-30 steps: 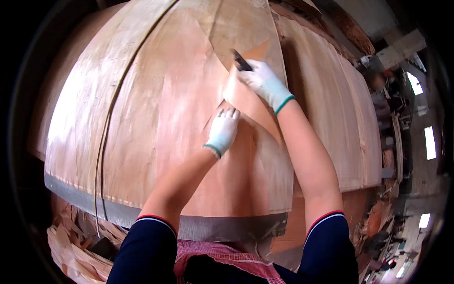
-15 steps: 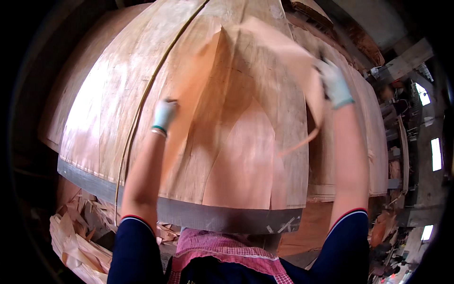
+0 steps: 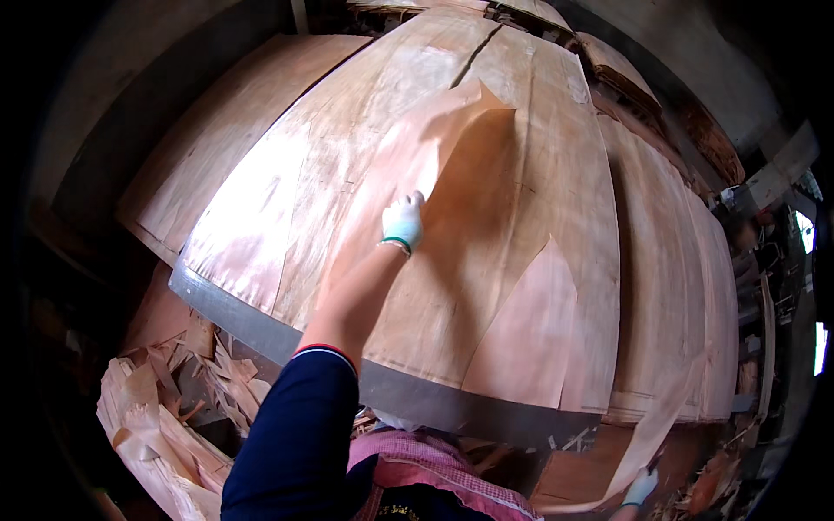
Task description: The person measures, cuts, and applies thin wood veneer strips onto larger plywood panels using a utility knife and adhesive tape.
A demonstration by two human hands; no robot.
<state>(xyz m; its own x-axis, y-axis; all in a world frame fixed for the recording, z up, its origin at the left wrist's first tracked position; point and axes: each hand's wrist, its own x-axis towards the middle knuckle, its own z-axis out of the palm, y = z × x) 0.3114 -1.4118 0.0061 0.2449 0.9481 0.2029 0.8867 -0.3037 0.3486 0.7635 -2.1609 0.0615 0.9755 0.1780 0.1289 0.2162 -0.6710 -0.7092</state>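
My left hand (image 3: 402, 221), in a white glove with a green cuff, is closed on the edge of a loose veneer piece (image 3: 408, 143). The piece is raised along its right side and casts a shadow on the large veneer sheet (image 3: 521, 200) beneath. At the lower right, past the table's front edge, my right hand (image 3: 641, 488) wears a similar glove and grips a long, curling veneer strip (image 3: 665, 421). Its fingers are small and partly blurred. A pale, pointed veneer piece (image 3: 526, 334) lies flat on the large sheet near the front edge.
The table's grey front edge (image 3: 234, 313) runs below the sheets. Veneer scraps (image 3: 156, 434) are heaped at the lower left. More veneer sheets (image 3: 669, 278) lie to the right, and another (image 3: 234, 130) to the left. A dark gap (image 3: 478, 54) shows at the far side.
My right hand has swung from the upper right down past the front edge, bringing the strip along. The veneer piece at my left hand now covers much of the long dark line. The view has shifted.
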